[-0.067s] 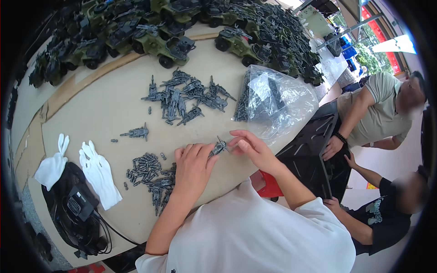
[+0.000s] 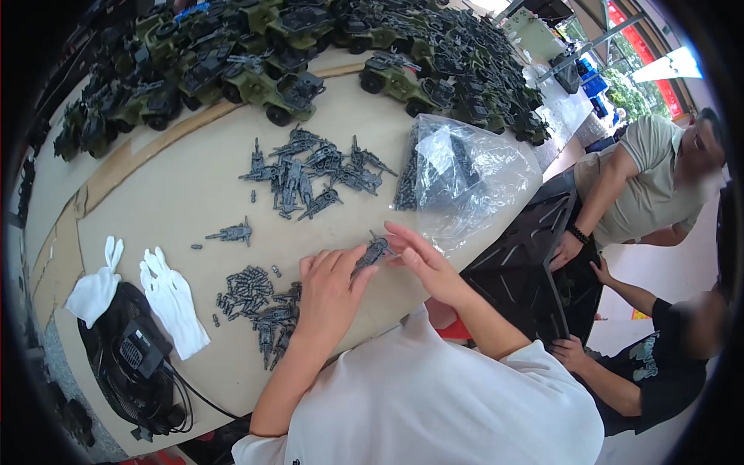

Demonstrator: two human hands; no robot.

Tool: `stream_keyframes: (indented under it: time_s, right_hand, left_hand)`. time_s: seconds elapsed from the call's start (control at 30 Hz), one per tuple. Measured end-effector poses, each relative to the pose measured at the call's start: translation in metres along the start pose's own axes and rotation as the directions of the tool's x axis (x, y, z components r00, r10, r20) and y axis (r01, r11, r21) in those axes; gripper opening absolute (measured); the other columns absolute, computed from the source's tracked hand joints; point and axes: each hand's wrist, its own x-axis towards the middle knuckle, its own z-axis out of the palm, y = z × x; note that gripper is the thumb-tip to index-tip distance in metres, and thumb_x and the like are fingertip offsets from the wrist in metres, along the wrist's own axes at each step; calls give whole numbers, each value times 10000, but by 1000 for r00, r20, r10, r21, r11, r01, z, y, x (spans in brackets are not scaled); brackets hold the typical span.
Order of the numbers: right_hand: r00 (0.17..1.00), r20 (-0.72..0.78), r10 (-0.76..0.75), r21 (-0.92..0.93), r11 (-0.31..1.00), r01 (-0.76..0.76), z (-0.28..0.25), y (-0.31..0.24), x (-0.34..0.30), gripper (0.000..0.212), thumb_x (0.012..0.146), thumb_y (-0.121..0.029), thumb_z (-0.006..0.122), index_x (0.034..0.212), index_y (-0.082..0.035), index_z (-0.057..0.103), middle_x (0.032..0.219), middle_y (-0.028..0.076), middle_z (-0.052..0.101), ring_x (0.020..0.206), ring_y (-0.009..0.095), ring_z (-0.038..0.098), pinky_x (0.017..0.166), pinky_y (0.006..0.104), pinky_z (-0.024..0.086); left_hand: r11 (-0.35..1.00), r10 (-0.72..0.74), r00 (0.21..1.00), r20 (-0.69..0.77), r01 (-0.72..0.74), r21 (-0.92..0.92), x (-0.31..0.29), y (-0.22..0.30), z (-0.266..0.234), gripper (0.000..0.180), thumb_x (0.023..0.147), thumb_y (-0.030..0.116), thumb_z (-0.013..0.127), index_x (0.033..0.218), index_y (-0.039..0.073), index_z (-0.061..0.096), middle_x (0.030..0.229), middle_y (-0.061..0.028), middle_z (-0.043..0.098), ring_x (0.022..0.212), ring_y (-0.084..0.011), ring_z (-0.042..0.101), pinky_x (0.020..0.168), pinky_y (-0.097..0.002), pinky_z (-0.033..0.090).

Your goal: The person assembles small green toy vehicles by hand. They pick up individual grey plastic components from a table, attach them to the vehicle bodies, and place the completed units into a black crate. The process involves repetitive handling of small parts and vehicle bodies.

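My left hand (image 2: 332,287) is closed on a small grey plastic toy gun (image 2: 375,249), pinched between thumb and fingers above the near part of the table. Just to its right is my right hand (image 2: 425,263), fingers apart and the fingertips close to the gun's end; whether they touch it is hard to make out. Beyond my hands lies a loose pile of similar grey toy guns (image 2: 294,177). One single gun (image 2: 232,232) rests apart at the left. Beside my left forearm are a heap of small grey pieces (image 2: 243,291) and more guns (image 2: 267,329), partly hidden by the arm.
Green toy vehicles (image 2: 279,91) crowd the table's far side. A clear plastic bag (image 2: 473,174) with dark parts lies at the right. White gloves (image 2: 172,304) and a black cabled device (image 2: 132,353) sit at the left. Two people hold a black panel (image 2: 519,267) on the right.
The toy gun in my left hand has tilted and shows more of its body. My right hand's fingers have shifted slightly beside it. The whole view has moved a little.
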Motion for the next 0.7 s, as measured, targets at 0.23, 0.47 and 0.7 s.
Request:
stream_keyframes:
  time_s: [0.23, 0.47, 0.7]
  right_hand:
    - [984, 121, -129, 527, 849, 47, 24, -4, 17, 570, 1036, -390, 371, 1484, -49, 280, 1432, 127, 439, 1253, 199, 485, 1050, 366, 376]
    - [1000, 26, 5, 713, 701, -22, 17, 2, 29, 478, 1039, -370, 375, 1382, -41, 429, 1152, 76, 587, 1051, 166, 571, 931, 326, 460]
    - [1000, -26, 1, 691, 722, 17, -11, 12, 24, 448, 1044, -366, 355, 1335, -39, 454, 1115, 76, 574, 934, 160, 564, 840, 329, 476]
  left_hand:
    - [927, -272, 962, 23, 268, -264, 4, 30, -2, 330, 790, 244, 766, 1024, 34, 666, 742, -67, 662, 646, -194, 575, 732, -334, 453]
    - [956, -246, 966, 80, 255, -145, 19, 13, -28, 335, 807, 229, 762, 1056, 19, 687, 807, -91, 680, 637, -138, 568, 651, -283, 485]
    - [973, -227, 945, -237, 230, -12, 158, -67, -70, 556, 812, 329, 749, 1239, 18, 579, 996, -95, 613, 834, -162, 562, 772, -301, 477]
